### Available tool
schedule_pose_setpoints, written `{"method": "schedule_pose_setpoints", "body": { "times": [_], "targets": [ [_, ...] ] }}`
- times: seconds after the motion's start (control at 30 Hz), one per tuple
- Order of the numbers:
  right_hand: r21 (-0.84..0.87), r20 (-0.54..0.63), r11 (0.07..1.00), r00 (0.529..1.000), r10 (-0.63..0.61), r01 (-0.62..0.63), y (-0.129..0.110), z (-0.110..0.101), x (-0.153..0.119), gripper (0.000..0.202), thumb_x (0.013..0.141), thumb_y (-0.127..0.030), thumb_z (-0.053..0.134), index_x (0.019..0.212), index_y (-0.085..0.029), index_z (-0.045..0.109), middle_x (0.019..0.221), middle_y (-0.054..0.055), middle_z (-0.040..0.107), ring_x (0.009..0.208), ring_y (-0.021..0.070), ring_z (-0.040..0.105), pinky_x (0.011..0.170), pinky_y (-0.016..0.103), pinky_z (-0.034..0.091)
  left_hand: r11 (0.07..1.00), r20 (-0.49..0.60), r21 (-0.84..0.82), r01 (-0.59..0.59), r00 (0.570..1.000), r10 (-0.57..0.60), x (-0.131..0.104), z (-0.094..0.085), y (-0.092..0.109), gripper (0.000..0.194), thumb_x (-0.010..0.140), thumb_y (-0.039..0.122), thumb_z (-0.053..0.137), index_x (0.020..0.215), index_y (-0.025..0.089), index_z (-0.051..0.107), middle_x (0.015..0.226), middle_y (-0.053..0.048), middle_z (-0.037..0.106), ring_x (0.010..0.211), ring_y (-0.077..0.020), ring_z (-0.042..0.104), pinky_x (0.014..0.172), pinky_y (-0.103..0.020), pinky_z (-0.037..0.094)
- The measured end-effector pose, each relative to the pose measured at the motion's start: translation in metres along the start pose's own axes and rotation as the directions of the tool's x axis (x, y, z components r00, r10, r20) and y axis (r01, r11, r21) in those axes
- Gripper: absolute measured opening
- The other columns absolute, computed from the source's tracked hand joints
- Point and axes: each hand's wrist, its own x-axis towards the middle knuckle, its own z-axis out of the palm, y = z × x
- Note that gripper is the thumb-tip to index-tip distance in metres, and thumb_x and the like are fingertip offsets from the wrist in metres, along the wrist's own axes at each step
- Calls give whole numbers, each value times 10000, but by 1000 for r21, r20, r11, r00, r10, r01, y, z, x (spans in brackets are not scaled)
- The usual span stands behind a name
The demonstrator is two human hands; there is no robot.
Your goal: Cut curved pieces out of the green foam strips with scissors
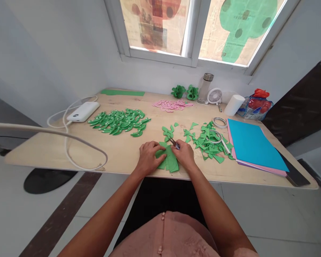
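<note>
Gripping scissors (174, 143) in the curled right hand (184, 154), pointing away and leftward; resting the left hand (150, 156), fingers loosely spread, on green paper (171, 161) between both, long axis running away from the body. Just beyond and rightward, crowding close: green scraps (206, 142), tape roll (219, 122) behind.

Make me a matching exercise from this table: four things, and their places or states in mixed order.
Things
1. Scissors
2. Blue sheet
3. Pink cut-outs
4. White box

Places and states
A. Heaped toward the back of the table, below the window
B. Joined to a white cable
C. Held in the right hand
D. On top of a paper stack

Right pairs: 1-C, 2-D, 3-A, 4-B
</note>
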Motion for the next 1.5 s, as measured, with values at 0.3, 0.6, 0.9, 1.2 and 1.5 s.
{"method": "schedule_pose_setpoints", "body": {
  "times": [0.3,0.6,0.9,1.2,1.5],
  "targets": [
    [317,-58,948,998,28,-8,11,7,8,195,783,-381,540,703,-208,580,567,-40,506,560,145,491,529,230,360,977,-102,-214,-10,995,-12,-5,-6,-6,185,835,311,522,885,231,681,965,-80,679,1030,-253,589,954,-418,426],
    [587,-153,805,988,11,82,6,3,9,207,752,-402,567,692,-211,515,591,-38,428,570,139,417,519,242,353,901,-154,-432,32,982,-109,-3,-16,2,199,834,351,537,856,232,695,917,-66,702,967,-238,616,898,-390,488],
    [734,-187,665,982,5,136,-22,-13,17,239,719,-410,640,670,-198,540,539,-68,377,500,103,321,474,237,284,579,263,-763,287,956,-127,22,-24,27,190,720,379,644,732,189,639,573,31,563,533,-131,498,495,-244,392],
    [886,-177,458,967,184,75,-16,-20,27,348,715,-520,667,720,-183,582,495,-97,323,433,71,238,407,221,169,244,339,-885,396,909,-243,53,-33,26,229,643,283,746,588,174,553,492,16,581,471,-104,511,480,-216,396],
    [953,-42,301,981,191,-18,-19,-15,27,492,702,-654,636,735,-164,623,484,-75,415,390,53,260,367,200,160,-169,311,-948,268,894,-324,100,-34,33,212,610,167,787,645,147,578,588,-2,658,618,-144,677,606,-234,528]
  ]
}}
